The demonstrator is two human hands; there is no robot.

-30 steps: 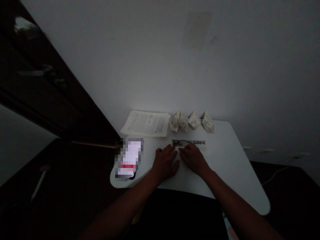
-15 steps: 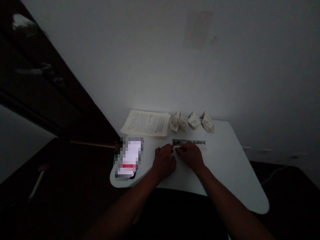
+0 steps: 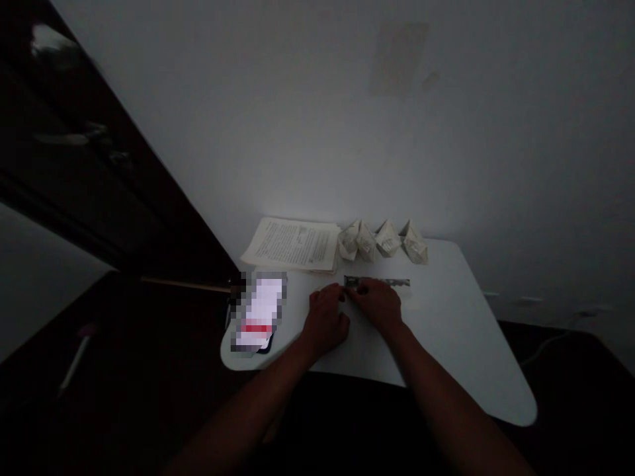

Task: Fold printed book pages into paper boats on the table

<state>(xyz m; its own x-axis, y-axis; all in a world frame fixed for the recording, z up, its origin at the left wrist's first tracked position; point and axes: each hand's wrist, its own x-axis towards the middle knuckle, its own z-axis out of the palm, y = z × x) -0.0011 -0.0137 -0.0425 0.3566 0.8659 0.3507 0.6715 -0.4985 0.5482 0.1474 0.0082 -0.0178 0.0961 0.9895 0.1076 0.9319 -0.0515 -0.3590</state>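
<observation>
A narrow folded paper strip (image 3: 399, 282) with a dark printed picture lies crosswise on the white table, partly covered by my fingers. My left hand (image 3: 325, 318) is curled at the strip's left end, its fingertips pressed there and its thumb bent in below. From the right, my right hand (image 3: 381, 307) reaches over the strip, thumb and fingers pinched together near the same left end. The fingertips of both hands almost meet. Just behind the strip, several folded paper shapes (image 3: 387, 239) made of printed pages stand in a row.
A stack of printed sheets (image 3: 294, 243) lies at the table's back left against the wall. A lit phone (image 3: 261, 311), partly pixelated, is left of my hands. The white table (image 3: 456, 344) has a rounded right corner. A dark door (image 3: 114, 172) stands at the left.
My right hand's fingertips have shifted slightly left, closer to my left hand's. The whole view has drifted a little; the paper shapes, sheets and phone stay in place on the table.
</observation>
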